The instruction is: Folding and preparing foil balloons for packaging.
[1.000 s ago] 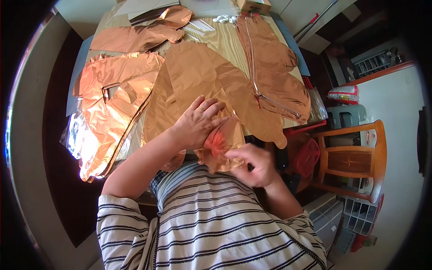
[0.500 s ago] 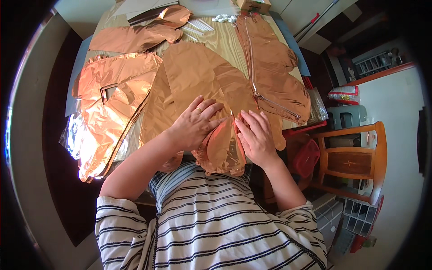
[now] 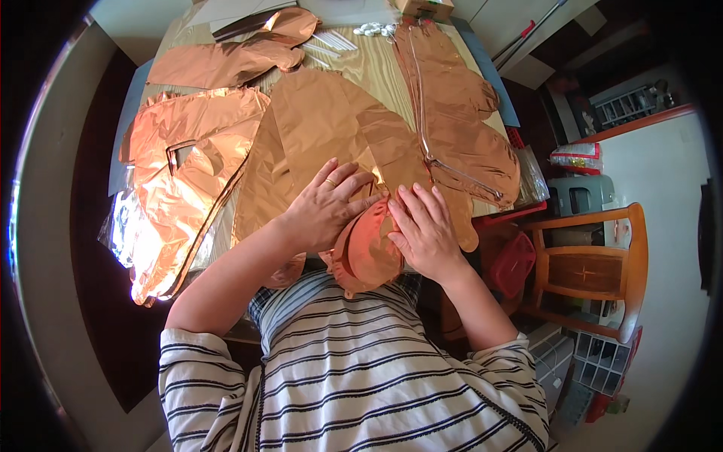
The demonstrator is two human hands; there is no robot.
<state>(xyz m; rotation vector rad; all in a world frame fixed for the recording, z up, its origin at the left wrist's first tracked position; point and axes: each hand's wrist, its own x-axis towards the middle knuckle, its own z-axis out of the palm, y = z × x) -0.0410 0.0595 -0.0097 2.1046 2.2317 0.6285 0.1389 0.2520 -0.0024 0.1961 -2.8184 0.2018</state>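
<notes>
A large flat copper-coloured foil balloon (image 3: pixel 316 113) lies on the table in front of me, and its near end (image 3: pixel 369 256) hangs over the edge at my waist, curled and showing a redder side. My left hand (image 3: pixel 327 203) rests on the balloon, a ring on one finger, with its thumb side gripping the foil near the fold. Close beside it, my right hand (image 3: pixel 425 230) holds the fold's right side, its fingers long and close together. The fingertips of both hands nearly meet there; what lies beneath them is hidden.
More flat foil balloons lie at the left (image 3: pixel 196 166), far left (image 3: pixel 218 64) and right (image 3: pixel 452 105) of the wooden table (image 3: pixel 376 64). White sticks (image 3: pixel 335 41) and small white pieces (image 3: pixel 373 30) sit at the back. A wooden chair (image 3: pixel 587 271) stands at the right.
The hanging end of the balloon has turned and curled, now showing more of its reddish side. My right hand has shifted slightly; my left hand has barely moved.
</notes>
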